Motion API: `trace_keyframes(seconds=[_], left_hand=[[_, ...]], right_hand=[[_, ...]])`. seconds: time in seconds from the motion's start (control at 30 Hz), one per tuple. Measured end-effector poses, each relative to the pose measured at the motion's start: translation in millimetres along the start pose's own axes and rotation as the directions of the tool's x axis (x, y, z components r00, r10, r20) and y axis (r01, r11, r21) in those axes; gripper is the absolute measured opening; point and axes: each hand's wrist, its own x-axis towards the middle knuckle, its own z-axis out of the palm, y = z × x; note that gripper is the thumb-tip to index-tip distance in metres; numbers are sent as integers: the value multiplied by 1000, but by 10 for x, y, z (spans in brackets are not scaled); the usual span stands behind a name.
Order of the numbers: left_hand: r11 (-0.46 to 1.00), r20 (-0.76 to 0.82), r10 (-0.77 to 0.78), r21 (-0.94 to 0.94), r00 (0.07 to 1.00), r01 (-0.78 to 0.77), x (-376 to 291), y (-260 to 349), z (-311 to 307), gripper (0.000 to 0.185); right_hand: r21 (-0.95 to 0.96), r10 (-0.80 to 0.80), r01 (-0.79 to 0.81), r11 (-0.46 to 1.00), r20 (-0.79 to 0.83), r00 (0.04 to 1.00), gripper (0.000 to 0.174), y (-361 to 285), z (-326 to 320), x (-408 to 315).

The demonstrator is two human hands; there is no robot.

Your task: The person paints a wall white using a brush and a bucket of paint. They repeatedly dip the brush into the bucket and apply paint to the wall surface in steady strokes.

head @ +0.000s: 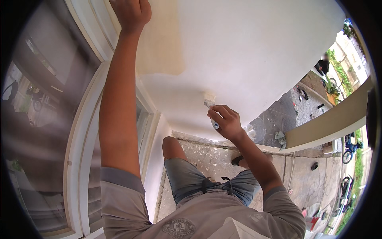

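Observation:
My right hand grips a paintbrush with a paint-smeared handle. Its pale bristles meet the lower part of a white wall. Higher up on that wall is a cream-coloured patch with a fairly straight right edge. Raised at the top of the view, my left hand is beside the white window frame and in front of the wall. The fingers look curled, but the picture's edge cuts them off, so whether they hold or press on anything is hidden.
Reflective window glass fills the left side. Below, paint flecks dot the concrete floor. A cloth lies by the curved pillar at right. Farther off are a white bucket, a motorcycle and a person.

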Motion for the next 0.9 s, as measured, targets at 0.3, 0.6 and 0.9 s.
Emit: trace_keyframes(seconds=[0.3,0.6,0.9], left_hand=[[999,-39,27,34,999,-26,-14,-38,14,60],[999,-28,-8,42,1000,9,-31,-44,56,59],[999,-31,-14,35,999,15,-31,-50,83,59]], right_hand=[[-240,-186,118,964,-288,939,22,-73,-1502,1122],[-265,-209,168,950,-136,968,27,120,-406,189],[-2,-13,14,1000,141,990,36,77,-172,-140]])
